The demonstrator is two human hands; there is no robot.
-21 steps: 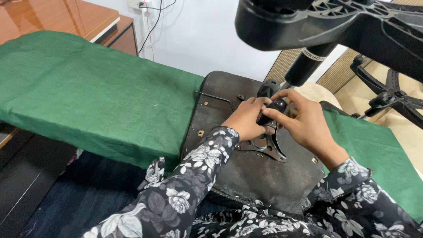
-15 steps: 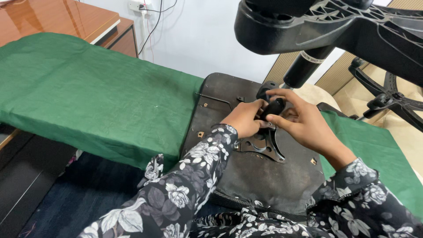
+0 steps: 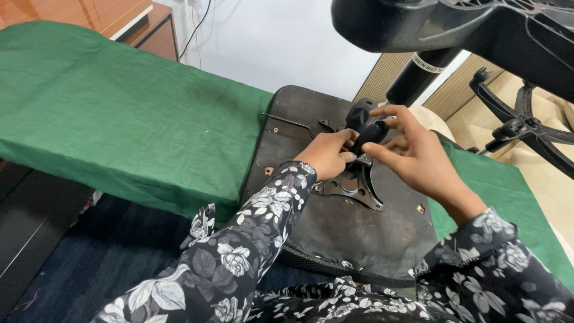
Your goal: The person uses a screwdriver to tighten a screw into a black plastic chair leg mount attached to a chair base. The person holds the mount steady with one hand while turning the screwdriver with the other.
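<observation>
An upturned black chair seat (image 3: 365, 230) lies on a table draped in green cloth (image 3: 119, 113). A black metal tilt mechanism plate (image 3: 354, 185) is fixed on its underside, with a black lever handle (image 3: 366, 133) sticking up from it. My left hand (image 3: 326, 154) curls against the base of that handle. My right hand (image 3: 412, 152) pinches the handle's end between thumb and fingers. The black gas cylinder (image 3: 418, 75) rises just behind, up to a chair base overhead.
A black five-star chair base (image 3: 454, 27) looms across the top right. Another base with castors (image 3: 520, 125) lies on the floor at right. A wooden cabinet (image 3: 143, 24) and a hanging cable (image 3: 200, 30) stand by the white wall.
Both hands stay on the black lever handle; the fingers of my right hand have shifted along its end. The view has tilted slightly.
</observation>
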